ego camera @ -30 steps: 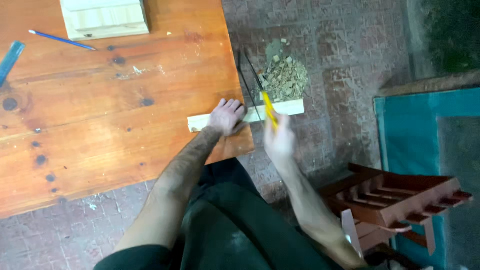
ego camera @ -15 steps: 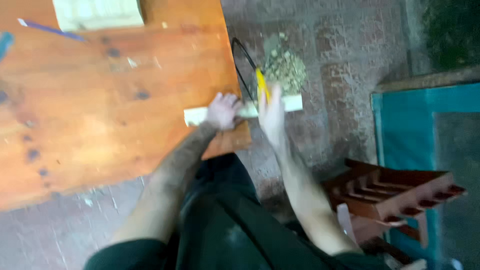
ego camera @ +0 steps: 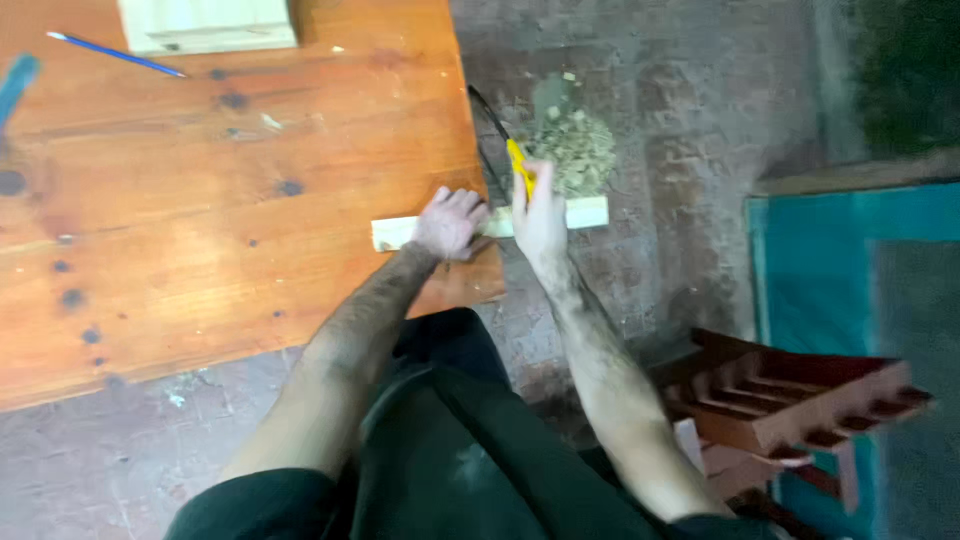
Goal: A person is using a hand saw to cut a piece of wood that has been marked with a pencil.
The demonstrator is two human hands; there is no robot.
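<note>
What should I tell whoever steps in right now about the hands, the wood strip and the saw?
Left hand: pressed flat on the pale wood strip, pinning it to the corner of the wooden table.
Right hand: gripping the yellow-handled saw, blade across the strip just past the table edge.
The strip's free end overhangs the floor, above a pile of sawdust.
Done: strip clamped by hand, saw set on it; cut depth cannot be seen.
Left: the overhanging end is still attached.
A blue pencil and a pale wood block lie at the table's far side.

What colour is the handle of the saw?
Yellow; the saw handle, in the right hand, shows in the head view.
</note>
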